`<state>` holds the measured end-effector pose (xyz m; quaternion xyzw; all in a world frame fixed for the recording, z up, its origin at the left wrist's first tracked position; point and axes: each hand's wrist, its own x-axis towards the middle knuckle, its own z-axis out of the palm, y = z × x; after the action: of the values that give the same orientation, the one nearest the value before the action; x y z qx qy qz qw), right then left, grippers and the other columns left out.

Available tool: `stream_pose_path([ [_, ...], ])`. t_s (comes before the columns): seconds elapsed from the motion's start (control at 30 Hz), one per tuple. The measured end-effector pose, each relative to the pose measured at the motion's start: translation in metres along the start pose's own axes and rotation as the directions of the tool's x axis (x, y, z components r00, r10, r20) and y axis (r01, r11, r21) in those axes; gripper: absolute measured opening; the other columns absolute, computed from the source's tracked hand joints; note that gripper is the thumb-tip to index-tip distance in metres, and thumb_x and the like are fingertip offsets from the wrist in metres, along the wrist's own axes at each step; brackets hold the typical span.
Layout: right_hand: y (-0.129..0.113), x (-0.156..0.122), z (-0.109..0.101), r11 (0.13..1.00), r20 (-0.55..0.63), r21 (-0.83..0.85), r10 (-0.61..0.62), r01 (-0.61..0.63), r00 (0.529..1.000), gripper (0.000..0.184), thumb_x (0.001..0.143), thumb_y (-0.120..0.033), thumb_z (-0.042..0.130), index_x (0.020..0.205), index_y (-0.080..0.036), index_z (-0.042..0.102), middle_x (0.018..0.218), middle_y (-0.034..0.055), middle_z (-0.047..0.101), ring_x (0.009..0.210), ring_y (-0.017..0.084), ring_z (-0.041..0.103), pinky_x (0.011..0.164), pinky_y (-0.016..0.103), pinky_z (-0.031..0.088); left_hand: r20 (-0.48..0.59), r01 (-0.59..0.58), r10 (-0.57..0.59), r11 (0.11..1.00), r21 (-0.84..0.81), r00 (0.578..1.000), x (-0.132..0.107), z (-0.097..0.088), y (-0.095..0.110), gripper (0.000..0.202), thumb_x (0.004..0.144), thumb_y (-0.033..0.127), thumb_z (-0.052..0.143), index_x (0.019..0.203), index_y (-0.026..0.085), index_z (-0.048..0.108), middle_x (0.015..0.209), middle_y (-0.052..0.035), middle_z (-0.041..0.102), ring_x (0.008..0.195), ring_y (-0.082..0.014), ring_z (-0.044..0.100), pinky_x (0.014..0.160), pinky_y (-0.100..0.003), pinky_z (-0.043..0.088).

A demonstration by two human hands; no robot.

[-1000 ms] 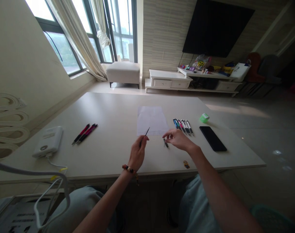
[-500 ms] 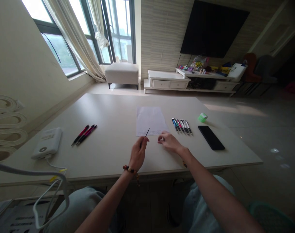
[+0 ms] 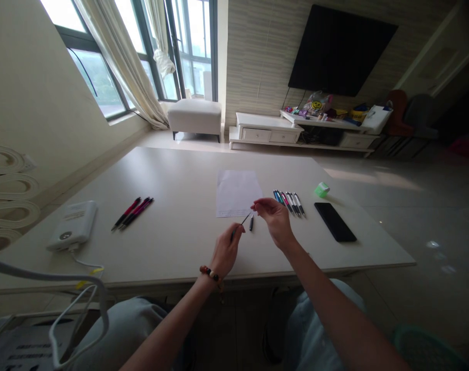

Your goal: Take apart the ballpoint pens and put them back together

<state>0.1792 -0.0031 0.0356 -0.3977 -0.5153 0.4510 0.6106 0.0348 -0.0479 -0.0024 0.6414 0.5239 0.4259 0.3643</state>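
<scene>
My left hand is closed in a pinch on a thin dark pen refill that slants up to the right. My right hand is raised just above the table with thumb and forefinger pinched at the refill's upper tip; what they hold is too small to make out. A short black pen part lies on the table between the two hands. A white sheet of paper lies just beyond them. Several pens lie in a row right of the paper, and three pens lie at the left.
A black phone and a small green object lie on the right side of the white table. A white power bank with a cable sits at the left edge. Beyond the table stand an ottoman, a low TV cabinet and windows.
My right hand lifted off the table and turned towards the refill's tip. My left hand dropped slightly towards me, tilting the refill to the right. The black pen part now lies uncovered between the hands.
</scene>
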Motion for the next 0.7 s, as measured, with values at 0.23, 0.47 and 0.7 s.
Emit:
stream_pose_path([
  [0.23, 0.006, -0.002, 0.003, 0.999, 0.038, -0.009, 0.036, -0.036, 0.999, 0.024, 0.067, -0.036, 0.071, 0.082, -0.018, 0.064, 0.077, 0.0047, 0.069, 0.077, 0.019, 0.066, 0.078, 0.036, 0.052, 0.005, 0.001, -0.001, 1.0, -0.008, 1.0, 0.0, 0.0, -0.001, 0.033, 0.087, 0.044, 0.036, 0.083, 0.019, 0.056, 0.061, 0.0039, 0.042, 0.057, -0.0107, 0.037, 0.056, -0.022, 0.031],
  [0.47, 0.009, -0.004, 0.004, 0.997, 0.065, -0.012, 0.076, -0.075, 0.995, 0.028, 0.064, -0.038, 0.074, 0.081, -0.018, 0.065, 0.079, 0.0051, 0.069, 0.078, 0.02, 0.065, 0.079, 0.037, 0.052, -0.008, 0.004, -0.004, 1.0, -0.008, 1.0, 0.0, -0.001, 0.002, 0.034, 0.087, 0.046, 0.036, 0.086, 0.019, 0.057, 0.06, 0.004, 0.04, 0.058, -0.0116, 0.038, 0.056, -0.022, 0.032],
  [0.7, 0.02, -0.014, 0.014, 0.989, 0.124, -0.102, 0.119, -0.107, 0.985, 0.028, 0.06, -0.039, 0.075, 0.072, -0.017, 0.063, 0.072, 0.0023, 0.064, 0.066, 0.015, 0.06, 0.066, 0.029, 0.05, -0.063, -0.025, 0.023, 0.999, -0.036, 0.998, 0.0, -0.003, -0.001, 0.033, 0.087, 0.043, 0.04, 0.099, 0.018, 0.058, 0.062, 0.0034, 0.046, 0.058, -0.0115, 0.039, 0.056, -0.022, 0.033],
])
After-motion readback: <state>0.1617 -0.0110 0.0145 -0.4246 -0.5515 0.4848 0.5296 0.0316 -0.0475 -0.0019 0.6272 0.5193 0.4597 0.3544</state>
